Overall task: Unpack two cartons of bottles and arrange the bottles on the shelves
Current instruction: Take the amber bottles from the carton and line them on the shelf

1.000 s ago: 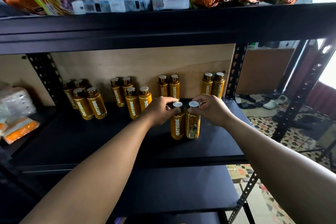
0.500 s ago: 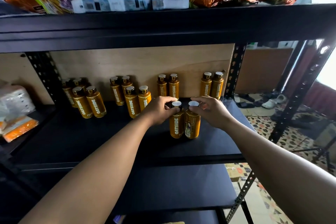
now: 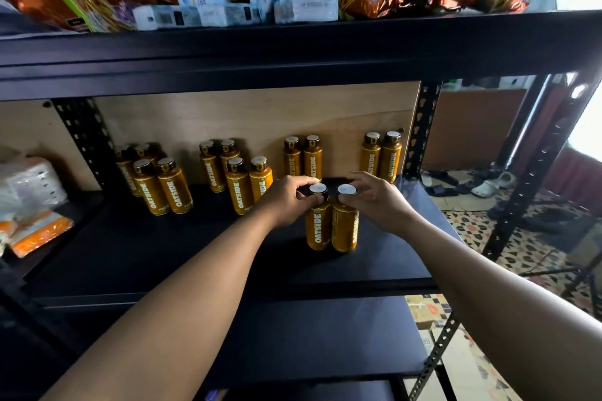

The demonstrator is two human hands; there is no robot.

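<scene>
Amber plastic, pale caps. Head view, the only camera.

Two bottles stand upright and touching on the black middle shelf [image 3: 163, 254], right of centre. The left bottle [image 3: 316, 228] shows its OATSIDE label to the camera. The right bottle [image 3: 344, 229] has its label turned partly away. Both long axes are vertical.

The left hand [image 3: 286, 202] comes in from the left, fingers curled round the left bottle's neck just under the cap. The right hand [image 3: 379, 202] mirrors it, thumb and lower fingers pinching the right bottle's neck. Its upper fingers are lifted and I cannot tell whether they touch.

Key relation: the back pair [image 3: 303, 156] stands against the plywood panel [image 3: 260, 114] directly behind the held pair, with bare shelf between. Each hand is nearer its own bottle and neither crosses.

Judgement: the pair wants sliding straight back, away from the person, to close up as in the four-bottle cluster [image 3: 247, 182] to the left.

Risk: with grips this high, tall bottles may tip if pushed from the cap.
</scene>
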